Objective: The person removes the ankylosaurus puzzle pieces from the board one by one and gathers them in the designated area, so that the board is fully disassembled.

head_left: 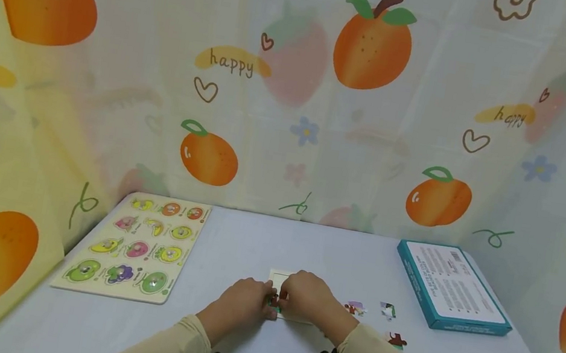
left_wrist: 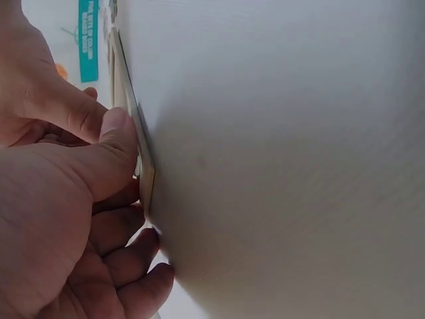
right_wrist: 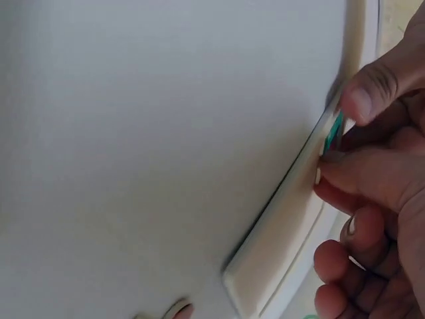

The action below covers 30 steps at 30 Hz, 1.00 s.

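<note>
A small cream puzzle board (head_left: 276, 274) with a raised border lies on the white table between both hands. My left hand (head_left: 244, 301) grips its left near edge, thumb on top and the other fingers curled by the side. My right hand (head_left: 310, 296) leans over the board and pinches a small dark red and green jigsaw piece (head_left: 273, 301) at the border. In the right wrist view a green edge of that piece (right_wrist: 333, 133) shows by the fingertips. Much of the board's inside is hidden under the right hand.
Loose jigsaw pieces lie to the right, among them a purple and red piece (head_left: 355, 307), a green and white piece (head_left: 388, 310) and a brown piece (head_left: 396, 340). A fruit puzzle board (head_left: 133, 295) lies at the left. A teal box (head_left: 456, 282) lies at the right.
</note>
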{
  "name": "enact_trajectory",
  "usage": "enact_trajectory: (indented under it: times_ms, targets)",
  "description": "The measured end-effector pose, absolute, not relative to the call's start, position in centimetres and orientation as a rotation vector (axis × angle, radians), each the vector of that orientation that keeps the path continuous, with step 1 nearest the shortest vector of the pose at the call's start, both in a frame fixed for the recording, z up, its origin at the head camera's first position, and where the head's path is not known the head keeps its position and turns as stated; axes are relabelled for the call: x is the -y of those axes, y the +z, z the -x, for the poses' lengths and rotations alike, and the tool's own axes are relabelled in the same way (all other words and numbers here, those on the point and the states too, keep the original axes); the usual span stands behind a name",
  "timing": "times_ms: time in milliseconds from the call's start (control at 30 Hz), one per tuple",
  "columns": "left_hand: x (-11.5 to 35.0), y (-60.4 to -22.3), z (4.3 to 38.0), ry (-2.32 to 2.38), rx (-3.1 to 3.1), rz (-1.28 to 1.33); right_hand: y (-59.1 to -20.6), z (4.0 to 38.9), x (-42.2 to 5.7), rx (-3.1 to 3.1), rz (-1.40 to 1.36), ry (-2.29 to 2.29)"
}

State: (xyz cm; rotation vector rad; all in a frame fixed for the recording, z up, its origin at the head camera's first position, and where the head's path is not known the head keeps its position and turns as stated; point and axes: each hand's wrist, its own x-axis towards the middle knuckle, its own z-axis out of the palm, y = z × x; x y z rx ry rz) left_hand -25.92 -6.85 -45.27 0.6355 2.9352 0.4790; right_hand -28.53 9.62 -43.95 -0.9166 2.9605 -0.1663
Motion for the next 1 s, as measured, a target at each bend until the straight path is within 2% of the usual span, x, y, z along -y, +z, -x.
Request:
enact_trajectory:
  times_ms: [233, 433, 667, 1000]
  targets:
    - [6.1, -45.6, 26.3, 0.455, -2.935, -0.641, -43.4, 28.2, -12.8, -2.988, 0.896, -0.189]
    - [5.6, -46.0, 26.2, 0.394, -2.952, -0.590, -41.7, 25.7, -19.8, -2.961, 0.785, -0.244]
    - [6.5, -46.2, 25.9, 0.475, -2.957, -0.543, -42.0, 22.2, -27.8, -2.883, 0.850, -0.356]
    - [6.7, -45.8, 25.8, 0.569, -2.934, -0.551, -42.6, 19.9, -30.9, -2.815, 0.679, -0.292]
